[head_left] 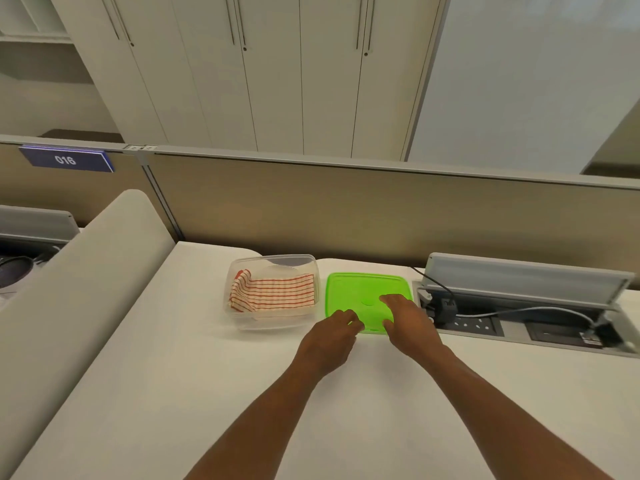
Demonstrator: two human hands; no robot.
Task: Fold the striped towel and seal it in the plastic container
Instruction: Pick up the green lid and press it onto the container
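Observation:
The folded red-and-white striped towel [277, 293] lies inside the clear plastic container [273, 323], which stands open on the white desk. To its right the green lid [356, 289] lies flat on the desk. My left hand [332, 336] has its fingertips at the lid's near left corner. My right hand [408, 323] rests on the lid's near right part with fingers spread. Whether either hand grips the lid is unclear; the lid looks flat on the desk.
An open cable box [519, 313] with sockets, plugs and cables sits right of the lid. A beige partition [346, 209] runs along the desk's far edge, and a rounded side divider [86, 271] borders the left. White desk [207, 393] spreads in front of me.

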